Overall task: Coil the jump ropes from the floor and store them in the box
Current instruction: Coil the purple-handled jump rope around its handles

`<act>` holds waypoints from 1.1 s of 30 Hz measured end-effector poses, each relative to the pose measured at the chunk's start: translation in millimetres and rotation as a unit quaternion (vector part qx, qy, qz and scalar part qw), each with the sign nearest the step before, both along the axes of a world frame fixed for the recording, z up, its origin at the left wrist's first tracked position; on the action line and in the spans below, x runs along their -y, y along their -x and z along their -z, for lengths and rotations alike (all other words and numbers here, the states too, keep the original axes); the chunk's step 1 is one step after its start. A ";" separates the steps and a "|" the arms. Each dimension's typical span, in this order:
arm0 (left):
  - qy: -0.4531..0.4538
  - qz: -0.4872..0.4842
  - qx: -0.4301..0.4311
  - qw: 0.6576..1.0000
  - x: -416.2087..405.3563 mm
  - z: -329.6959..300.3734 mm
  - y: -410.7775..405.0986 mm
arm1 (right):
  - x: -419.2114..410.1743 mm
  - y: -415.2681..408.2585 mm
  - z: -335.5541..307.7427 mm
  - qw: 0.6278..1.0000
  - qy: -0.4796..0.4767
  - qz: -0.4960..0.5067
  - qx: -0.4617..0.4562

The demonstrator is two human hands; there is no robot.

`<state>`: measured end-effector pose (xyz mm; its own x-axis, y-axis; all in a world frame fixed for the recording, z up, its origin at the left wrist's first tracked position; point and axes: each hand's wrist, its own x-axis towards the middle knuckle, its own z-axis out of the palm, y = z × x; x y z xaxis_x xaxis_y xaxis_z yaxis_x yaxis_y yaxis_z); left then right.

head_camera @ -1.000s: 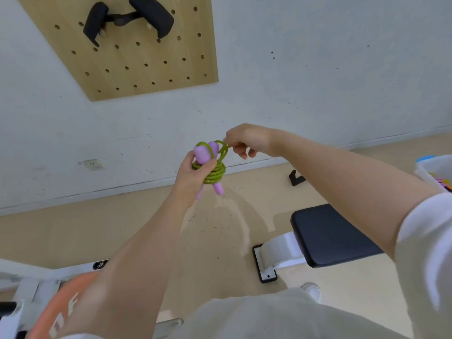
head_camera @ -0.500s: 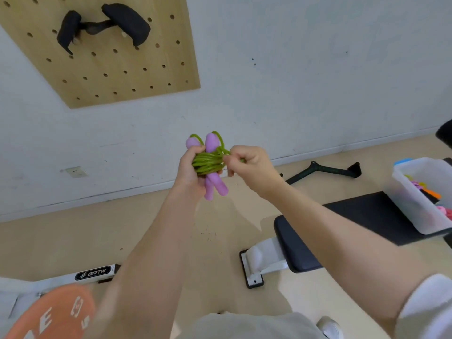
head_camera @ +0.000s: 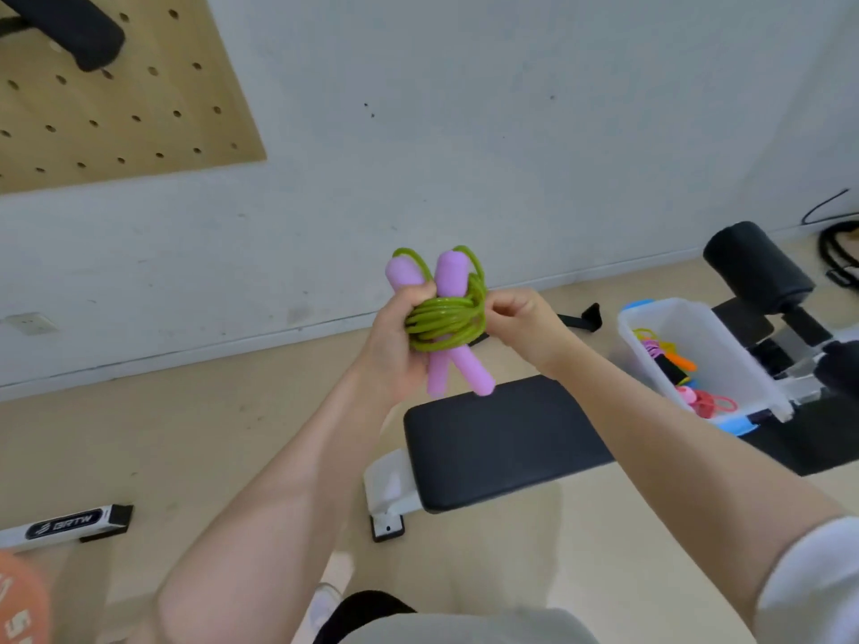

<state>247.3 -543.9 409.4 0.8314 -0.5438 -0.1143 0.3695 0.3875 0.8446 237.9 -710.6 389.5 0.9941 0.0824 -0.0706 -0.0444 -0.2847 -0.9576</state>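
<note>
I have the jump rope (head_camera: 446,320) held up in front of the wall, above the near end of the black bench pad (head_camera: 502,446), so it is off the floor but not yet stored. My left hand (head_camera: 395,343) grips the bundle with fingers curled round the two purple handles (head_camera: 453,281), which cross each other, and over the left side of the green cord wound around them. My right hand (head_camera: 523,318) is at the right edge of the coil, its fingertips pressed together as if pinching a strand; whether it holds the loose end or only a loop I cannot tell. The box (head_camera: 697,360), a clear tub with blue trim, sits further along the bench pad to the right of the bundle, already holding coloured ropes. The risk I see is in the finish: the cord looks springy and the wraps are loose and uneven, so if the pinched strand is not tucked under a turn, I judge the coil could spring open once my left hand eases off. The handles are only clamped by my fingers, and one could slide out of the wraps on the way to the box.
</note>
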 end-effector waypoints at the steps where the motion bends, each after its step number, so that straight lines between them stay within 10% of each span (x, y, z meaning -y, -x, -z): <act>1: -0.018 0.017 0.029 0.999 22.3 -0.8 2.3 | 13.1 4.5 -0.7 1.000 -0.016 0.013 -0.010; 9: -0.086 0.148 0.128 0.977 150.9 27.3 7.7 | 130.2 33.2 11.4 0.950 -0.182 -0.003 -0.255; 15: -0.134 0.278 0.095 0.946 212.0 59.8 -17.2 | 212.6 28.2 46.6 0.933 -0.125 -0.046 -0.335; 23: -0.148 0.093 -0.014 0.985 307.3 100.8 -98.2 | 325.2 -18.1 72.5 0.945 -0.203 0.071 -0.247; 33: -0.358 0.132 -0.127 0.916 438.5 172.5 -136.0 | 461.5 -75.6 153.9 0.910 0.119 0.220 -0.331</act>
